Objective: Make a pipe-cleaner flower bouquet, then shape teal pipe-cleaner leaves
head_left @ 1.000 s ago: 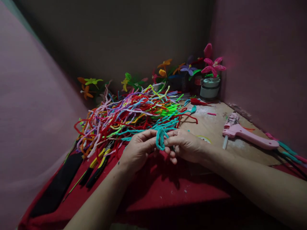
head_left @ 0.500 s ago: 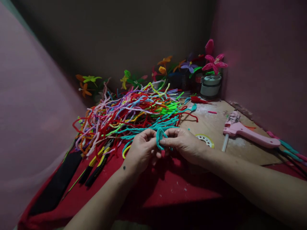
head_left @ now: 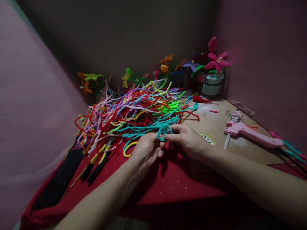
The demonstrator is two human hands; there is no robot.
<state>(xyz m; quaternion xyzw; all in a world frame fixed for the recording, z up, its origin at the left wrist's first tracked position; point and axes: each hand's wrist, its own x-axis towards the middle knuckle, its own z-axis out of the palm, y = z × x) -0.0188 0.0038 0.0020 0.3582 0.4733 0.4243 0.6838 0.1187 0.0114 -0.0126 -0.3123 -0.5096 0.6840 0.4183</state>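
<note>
A teal pipe cleaner [head_left: 160, 134], bent into loops, is pinched between my two hands over the near side of the table. My left hand [head_left: 147, 148] grips its left part, with the fingers curled beneath. From the other side, the thumb and forefinger of my right hand [head_left: 184, 139] close on the loop's right edge. Just beyond my fingers lie straight teal pipe cleaners [head_left: 141, 128], at the front of a big tangled heap of coloured pipe cleaners [head_left: 129, 105].
Yellow-and-black pliers [head_left: 100, 161] and a black flat object [head_left: 59, 179] lie left. A yellow scissors handle [head_left: 129, 149] shows beside my left wrist. On the board [head_left: 254, 153] at right are a pink glue gun [head_left: 251, 132] and a tape roll [head_left: 206, 139]. Pipe-cleaner flowers [head_left: 217, 62] stand behind.
The teal loop has turned and now shows a rounder opening. My left hand's fingers have shifted lower around it. The whole view has moved slightly.
</note>
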